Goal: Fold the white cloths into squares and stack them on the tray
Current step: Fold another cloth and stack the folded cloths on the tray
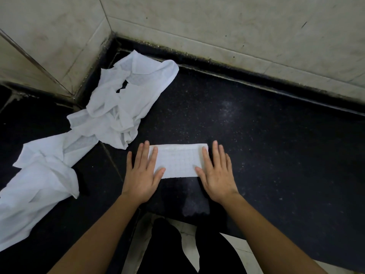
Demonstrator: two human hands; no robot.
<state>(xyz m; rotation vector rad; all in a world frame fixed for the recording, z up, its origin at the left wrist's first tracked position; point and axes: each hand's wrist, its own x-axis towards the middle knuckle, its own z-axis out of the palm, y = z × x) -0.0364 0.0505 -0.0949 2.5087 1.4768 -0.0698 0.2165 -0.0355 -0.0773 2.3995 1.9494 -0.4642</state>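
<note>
A white cloth (178,161) folded into a flat rectangle lies on the black counter (266,147) near its front edge. My left hand (143,171) lies flat with straight fingers on the cloth's left end. My right hand (216,171) presses flat on its right end. A crumpled heap of unfolded white cloths (126,99) sits in the back left corner. More loose white cloth (39,178) trails down the left side of the counter. No tray is in view.
Tiled walls (237,26) close the counter at the back and left. The counter's front edge runs just below my wrists, with pale floor tiles (243,260) and dark trousers (173,250) beneath. Bare black counter stretches to the right.
</note>
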